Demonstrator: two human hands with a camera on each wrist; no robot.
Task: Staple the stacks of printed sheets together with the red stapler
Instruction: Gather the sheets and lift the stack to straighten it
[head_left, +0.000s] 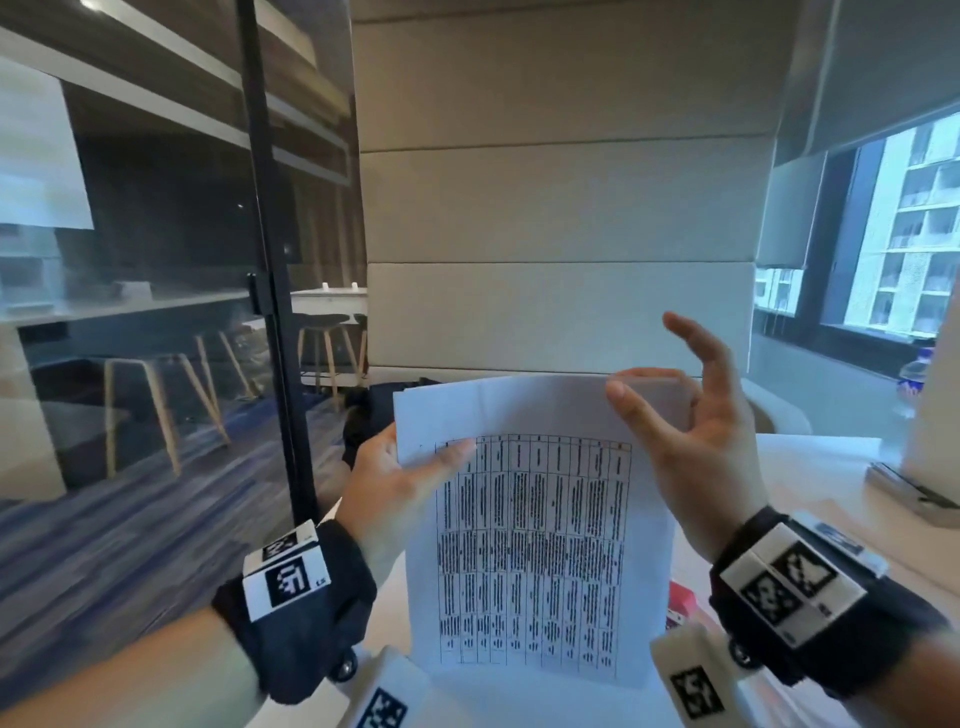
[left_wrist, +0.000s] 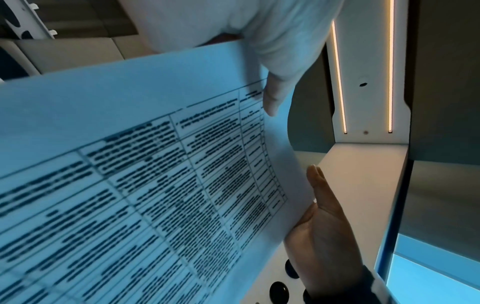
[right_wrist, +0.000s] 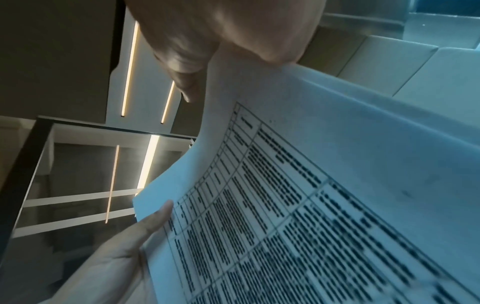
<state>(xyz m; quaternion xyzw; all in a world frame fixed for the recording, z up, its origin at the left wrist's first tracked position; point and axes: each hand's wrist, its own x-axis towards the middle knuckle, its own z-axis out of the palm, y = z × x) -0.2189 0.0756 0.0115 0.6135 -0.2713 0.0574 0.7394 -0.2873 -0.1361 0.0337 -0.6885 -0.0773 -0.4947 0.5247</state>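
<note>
I hold a stack of printed sheets (head_left: 535, 545) upright in front of me, its table of dark text facing me. My left hand (head_left: 431, 457) grips its upper left edge, thumb on the front and fingers hidden behind. My right hand (head_left: 639, 395) pinches the top right corner with the thumb in front and fingers behind, its index finger raised free. The left wrist view shows the sheets (left_wrist: 155, 185) close up, as does the right wrist view (right_wrist: 324, 205). A bit of the red stapler (head_left: 681, 597) shows on the table, mostly hidden by the sheets and my right wrist.
The white table (head_left: 810, 467) lies under my hands, with a flat grey object (head_left: 909, 491) near its right end. A black-framed glass partition (head_left: 270, 260) stands at left, a padded wall (head_left: 561, 208) ahead. Something black (head_left: 374, 410) sits behind the sheets.
</note>
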